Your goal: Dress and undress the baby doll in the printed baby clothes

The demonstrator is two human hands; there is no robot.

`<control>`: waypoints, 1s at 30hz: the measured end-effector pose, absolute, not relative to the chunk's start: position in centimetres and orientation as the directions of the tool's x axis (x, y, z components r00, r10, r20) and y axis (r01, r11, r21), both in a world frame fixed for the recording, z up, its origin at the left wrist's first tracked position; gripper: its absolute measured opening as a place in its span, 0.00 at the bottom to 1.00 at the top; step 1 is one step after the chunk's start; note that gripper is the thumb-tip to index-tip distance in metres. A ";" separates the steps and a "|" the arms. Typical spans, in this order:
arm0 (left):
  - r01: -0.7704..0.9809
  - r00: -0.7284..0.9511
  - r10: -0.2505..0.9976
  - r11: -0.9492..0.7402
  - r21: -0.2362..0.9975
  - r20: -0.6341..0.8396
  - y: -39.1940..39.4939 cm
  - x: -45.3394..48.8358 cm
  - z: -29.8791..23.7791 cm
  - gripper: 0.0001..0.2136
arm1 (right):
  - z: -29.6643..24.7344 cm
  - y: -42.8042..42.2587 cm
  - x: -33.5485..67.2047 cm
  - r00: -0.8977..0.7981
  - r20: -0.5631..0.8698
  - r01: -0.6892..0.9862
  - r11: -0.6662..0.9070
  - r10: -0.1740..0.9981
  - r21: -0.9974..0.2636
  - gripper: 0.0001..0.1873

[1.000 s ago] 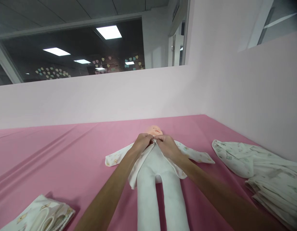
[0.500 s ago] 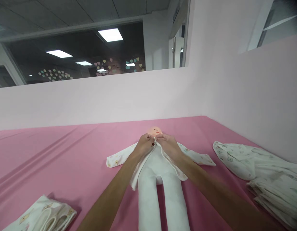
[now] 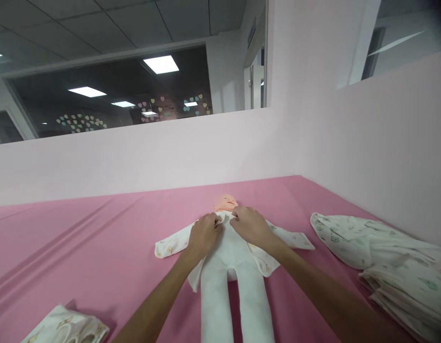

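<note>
A baby doll (image 3: 225, 203) with a white cloth body lies on its back, head away from me. It wears a white patterned baby jacket (image 3: 173, 244), its sleeves stretched out to both sides and its front lying apart over the chest. My left hand (image 3: 206, 232) is closed on the jacket's left front edge near the neck. On the other side of the neck, my right hand (image 3: 251, 226) pinches the right front edge. The fingertips of both hands are partly hidden by the knuckles.
Pink sheeting (image 3: 98, 247) covers the surface, with creases at the left. Folded patterned cloth (image 3: 68, 326) lies at the near left. A patterned garment (image 3: 349, 238) and a folded stack (image 3: 413, 290) lie at the right, near the wall (image 3: 377, 157).
My hands have moved apart from the middle of the neck and slightly down, each with a jacket edge. More of the doll's neck and chest shows. The camera view has shifted a little.
</note>
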State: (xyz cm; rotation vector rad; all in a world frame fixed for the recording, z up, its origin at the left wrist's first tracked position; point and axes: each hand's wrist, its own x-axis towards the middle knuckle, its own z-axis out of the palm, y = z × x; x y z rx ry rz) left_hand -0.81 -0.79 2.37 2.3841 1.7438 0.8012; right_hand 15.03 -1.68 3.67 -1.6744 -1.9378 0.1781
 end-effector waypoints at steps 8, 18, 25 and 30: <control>0.781 0.145 0.917 -0.336 0.527 0.371 -1.9 -0.4 3.5 0.04 | 4.1 -1.8 14.9 -0.025 0.309 0.675 0.244 0.951 -0.696 0.07; 0.808 0.233 0.865 -0.426 0.407 0.444 -2.6 -1.9 2.5 0.09 | 1.5 -4.5 15.8 0.020 0.224 0.550 0.176 0.974 -0.816 0.07; 0.770 0.329 0.775 -0.551 0.322 0.540 -2.2 -0.5 2.4 0.11 | 1.7 -3.5 14.7 0.182 0.217 0.309 0.154 0.959 -0.938 0.10; 0.798 0.331 0.764 -0.540 0.268 0.553 -2.0 -0.1 1.6 0.13 | 0.8 -3.6 13.8 0.138 0.198 0.133 0.180 0.970 -0.975 0.10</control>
